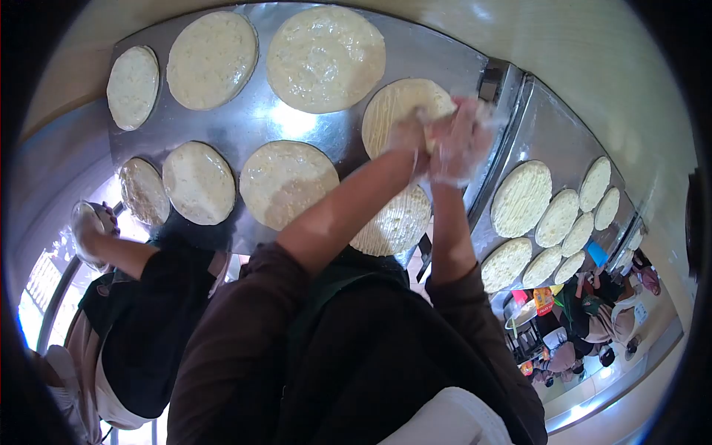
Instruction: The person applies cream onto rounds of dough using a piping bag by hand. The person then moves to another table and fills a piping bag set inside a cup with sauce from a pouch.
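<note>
My left hand (409,135) and my right hand (461,144) are close together over a round flat dough disc (380,119) with ridged cream-coloured stripes. A clear, loose plastic glove covers my right hand, whose fingers are curled around something I cannot make out. Motion blur smears the fingers of my left hand. A pale bit shows between the two hands, too blurred to name. Nearer my body, another striped dough disc (394,222) lies partly behind my left forearm. Glossy dough discs, such as the large one (326,59) at the back, lie on the metal surface (297,126).
On the right, past a dark gap, a second metal surface (512,122) carries several striped discs (521,199) and a blue object (595,254). A co-worker's gloved hand (87,230) holds a bowl-like thing at the left. Several people are in the background at lower right.
</note>
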Demonstrator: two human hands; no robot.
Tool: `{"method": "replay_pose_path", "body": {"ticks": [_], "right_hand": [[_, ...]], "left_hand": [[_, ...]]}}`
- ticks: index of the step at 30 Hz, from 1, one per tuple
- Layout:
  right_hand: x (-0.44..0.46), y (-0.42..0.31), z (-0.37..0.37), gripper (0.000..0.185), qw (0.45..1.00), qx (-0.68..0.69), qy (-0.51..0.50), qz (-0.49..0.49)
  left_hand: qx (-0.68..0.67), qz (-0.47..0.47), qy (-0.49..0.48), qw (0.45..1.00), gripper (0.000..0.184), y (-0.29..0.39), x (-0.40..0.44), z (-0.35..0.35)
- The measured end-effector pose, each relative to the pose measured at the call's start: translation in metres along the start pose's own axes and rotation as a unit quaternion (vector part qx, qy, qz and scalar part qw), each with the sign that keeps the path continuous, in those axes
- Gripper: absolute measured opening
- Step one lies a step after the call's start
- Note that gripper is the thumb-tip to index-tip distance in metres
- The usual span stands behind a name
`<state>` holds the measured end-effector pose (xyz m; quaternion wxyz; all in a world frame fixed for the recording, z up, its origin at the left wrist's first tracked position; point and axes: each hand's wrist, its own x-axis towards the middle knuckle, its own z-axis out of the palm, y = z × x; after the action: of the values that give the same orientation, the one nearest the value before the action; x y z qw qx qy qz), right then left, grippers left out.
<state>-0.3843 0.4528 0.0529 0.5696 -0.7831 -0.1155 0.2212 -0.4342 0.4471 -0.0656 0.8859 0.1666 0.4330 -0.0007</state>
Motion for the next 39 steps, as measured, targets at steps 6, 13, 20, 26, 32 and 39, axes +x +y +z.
{"method": "replay_pose_path", "body": {"ticks": [6, 13, 20, 26, 32, 39], "right_hand": [[-0.066, 0.038, -0.053, 0.030, 0.977, -0.179, -0.045, -0.107], [0.011, -0.002, 0.001, 0.031, 0.996, 0.079, -0.005, -0.031], [-0.071, 0.020, -0.051, 0.030, 0.994, 0.078, -0.002, 0.078], [0.015, 0.005, -0.010, 0.031, 0.993, 0.118, 0.006, -0.018], [-0.075, 0.040, -0.065, 0.020, 0.983, 0.156, 0.009, 0.095], [0.012, 0.005, -0.017, 0.030, 0.990, 0.139, 0.008, -0.015]], "left_hand": [[0.601, 0.128, 0.045, 0.788, 0.056, -0.047, -0.098, 0.005], [0.126, -0.008, 0.052, 0.991, 0.066, 0.025, -0.023, 0.021], [0.697, 0.094, 0.026, 0.710, 0.081, -0.049, -0.085, 0.008], [0.392, 0.047, 0.109, 0.912, 0.068, 0.058, -0.033, 0.052], [0.670, 0.231, 0.042, 0.704, 0.062, -0.063, -0.094, 0.013], [0.588, 0.060, 0.072, 0.803, 0.052, 0.045, -0.041, 0.046]]}}
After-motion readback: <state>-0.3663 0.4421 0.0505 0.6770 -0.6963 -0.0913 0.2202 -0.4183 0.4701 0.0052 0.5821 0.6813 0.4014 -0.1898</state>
